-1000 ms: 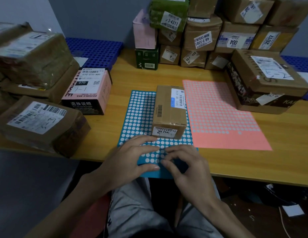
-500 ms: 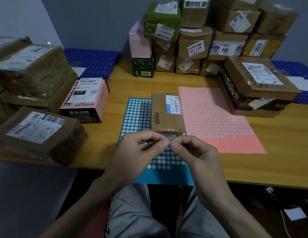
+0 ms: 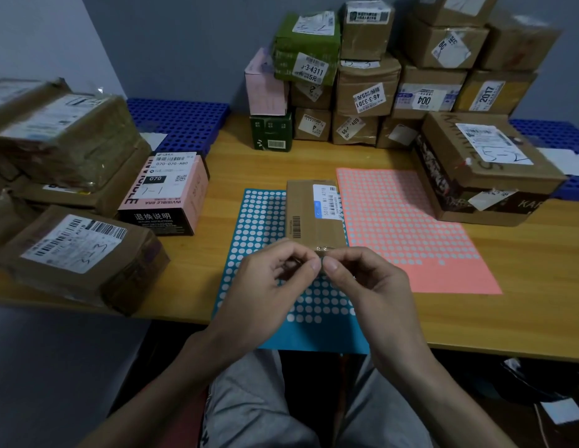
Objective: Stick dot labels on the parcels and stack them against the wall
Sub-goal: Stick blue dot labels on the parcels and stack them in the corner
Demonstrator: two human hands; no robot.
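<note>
Lying long axis toward grey wall [image 3: 184,43]: parcel [image 3: 309,221] on wooden table [image 3: 524,286]. Left hand [image 3: 265,286] and right hand [image 3: 372,286] grips pinched; cannot tell on what.

Left hand [image 3: 265,286] and right hand [image 3: 372,286] meet almost thumb tip to thumb tip, fingers curled inward in a pinch, forearms angling in from below

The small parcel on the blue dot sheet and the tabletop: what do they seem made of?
Small parcel: brown cardboard, matt, with a glossy strip of clear tape at its near edge. Tabletop: wood or wood-look laminate, going by the streaky grain; smooth, slight sheen.
</note>
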